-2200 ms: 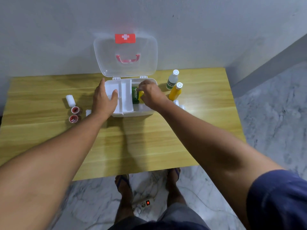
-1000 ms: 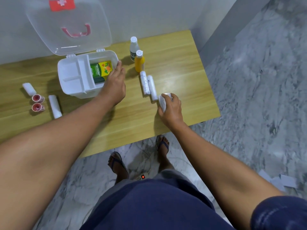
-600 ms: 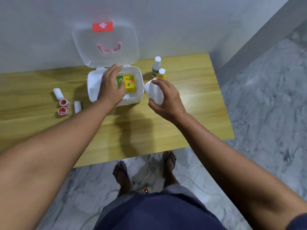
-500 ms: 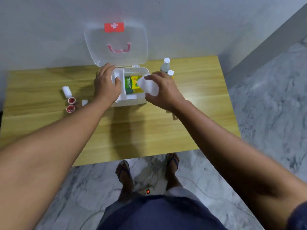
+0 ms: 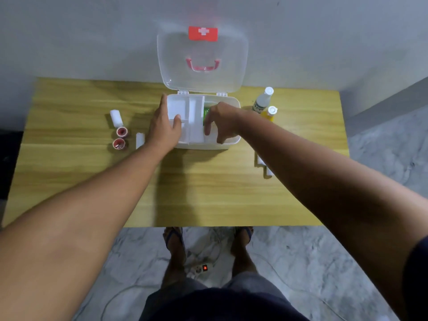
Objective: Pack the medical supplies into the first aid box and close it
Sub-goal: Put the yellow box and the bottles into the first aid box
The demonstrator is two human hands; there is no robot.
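Packing step: right hand (image 5: 221,122) fingers spread inside first aid box (image 5: 228,144); left hand (image 5: 163,128) flat, bracing; next, fetch bottles (image 5: 262,101)

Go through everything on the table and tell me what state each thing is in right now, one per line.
First aid box: open, lid upright against the wall.
Green pack: inside the box's right compartment.
White bottle: capped, on the table.
Yellow bottle: capped, on the table.
Two red tape rolls: unpacked, left of the box.
White gauze roll: unpacked.
Left hand: steadying the box.
Right hand: inside the box; grip unclear.
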